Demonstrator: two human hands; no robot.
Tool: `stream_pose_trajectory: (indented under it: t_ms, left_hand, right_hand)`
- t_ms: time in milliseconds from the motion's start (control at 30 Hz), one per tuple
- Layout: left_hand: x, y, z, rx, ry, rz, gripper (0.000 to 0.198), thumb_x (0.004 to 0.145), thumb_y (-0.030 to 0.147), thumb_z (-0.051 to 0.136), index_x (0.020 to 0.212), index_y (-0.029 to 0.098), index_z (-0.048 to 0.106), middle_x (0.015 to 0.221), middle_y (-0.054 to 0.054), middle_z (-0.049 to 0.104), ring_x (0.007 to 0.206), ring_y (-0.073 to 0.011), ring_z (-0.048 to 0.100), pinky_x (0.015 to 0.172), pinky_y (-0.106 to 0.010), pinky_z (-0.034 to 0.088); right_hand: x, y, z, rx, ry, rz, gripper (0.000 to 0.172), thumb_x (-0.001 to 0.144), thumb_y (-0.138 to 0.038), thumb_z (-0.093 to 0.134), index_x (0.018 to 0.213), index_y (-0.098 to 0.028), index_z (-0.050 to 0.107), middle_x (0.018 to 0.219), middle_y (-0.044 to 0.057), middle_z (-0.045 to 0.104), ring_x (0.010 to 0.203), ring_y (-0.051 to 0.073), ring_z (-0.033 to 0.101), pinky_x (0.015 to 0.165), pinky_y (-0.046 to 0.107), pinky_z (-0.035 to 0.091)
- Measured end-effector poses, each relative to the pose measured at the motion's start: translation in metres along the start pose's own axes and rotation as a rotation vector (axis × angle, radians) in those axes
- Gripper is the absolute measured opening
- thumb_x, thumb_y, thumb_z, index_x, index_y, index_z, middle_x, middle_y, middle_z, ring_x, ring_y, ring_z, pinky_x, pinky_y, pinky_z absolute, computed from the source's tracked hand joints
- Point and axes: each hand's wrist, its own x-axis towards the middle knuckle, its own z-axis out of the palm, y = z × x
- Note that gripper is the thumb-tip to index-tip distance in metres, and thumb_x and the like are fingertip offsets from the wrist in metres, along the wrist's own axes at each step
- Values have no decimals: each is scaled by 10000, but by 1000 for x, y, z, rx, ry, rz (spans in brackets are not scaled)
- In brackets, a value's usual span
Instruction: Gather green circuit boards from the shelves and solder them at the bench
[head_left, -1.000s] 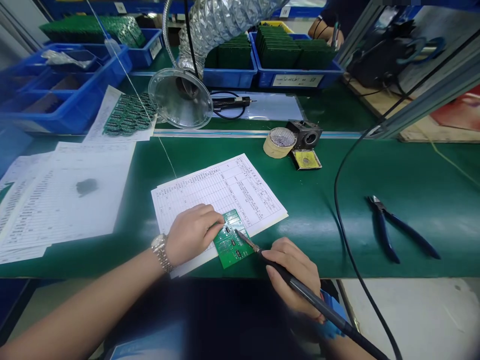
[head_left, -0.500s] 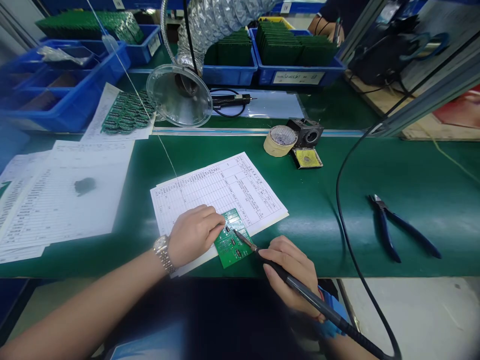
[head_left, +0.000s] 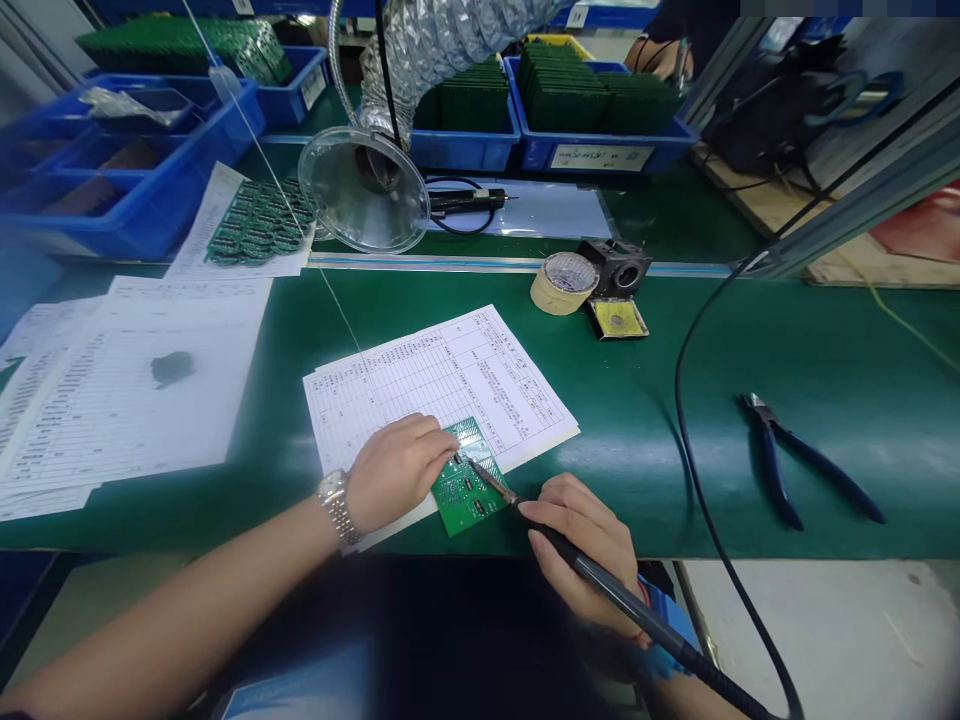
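A green circuit board [head_left: 466,490] with small black parts lies partly on printed sheets [head_left: 450,380] near the bench's front edge. My left hand [head_left: 401,470], with a metal watch at the wrist, is closed at the board's upper left edge; what its fingertips pinch is too small to make out. My right hand [head_left: 581,545] is wrapped round the dark handle of a soldering iron [head_left: 600,575]. The iron's tip touches or nearly touches the board, close to my left fingertips. A thin strand of wire hangs down over the sheets.
Cutting pliers [head_left: 787,450] lie at right, beyond the iron's black cable [head_left: 679,390]. A solder wire roll [head_left: 564,283] and iron stand [head_left: 619,268] sit behind. A fume duct [head_left: 367,190], blue bins [head_left: 600,150] and papers [head_left: 157,380] surround. Another person's hand shows at the back.
The whole view has shifted slightly. My left hand has moved a little to the right along with the view; both hands keep nearly the same pose at the board.
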Motion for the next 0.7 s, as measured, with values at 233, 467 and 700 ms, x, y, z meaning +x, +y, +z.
stream_pose_trajectory:
  t_ms: [233, 467, 700]
  left_hand:
    - [-18, -10, -20, -29, 127, 28, 117, 841, 170, 457, 824, 146, 570, 796, -37, 590, 697, -108, 544, 600, -223, 482]
    - [-46, 3, -18, 62, 148, 137, 89, 813, 204, 534, 774, 192, 612, 538, 29, 535, 489, -83, 469, 499, -216, 392]
    - [-47, 7, -3, -252, 119, -119, 142, 826, 219, 513, 749, 196, 630, 624, 7, 587, 545, -77, 514, 492, -190, 393]
  right_hand:
    - [1, -1, -3, 22, 50, -3, 289, 684, -40, 524, 937, -159, 595, 725, 54, 536, 681, 175, 512, 591, 343, 454]
    - [-1, 1, -4, 93, 78, 106, 234, 728, -93, 512, 927, -180, 602, 711, 50, 545, 677, 184, 517, 588, 349, 438]
    - [-4, 6, -1, 162, 131, 198, 174, 750, -131, 520, 886, -193, 610, 701, 48, 560, 660, 188, 510, 587, 355, 420]
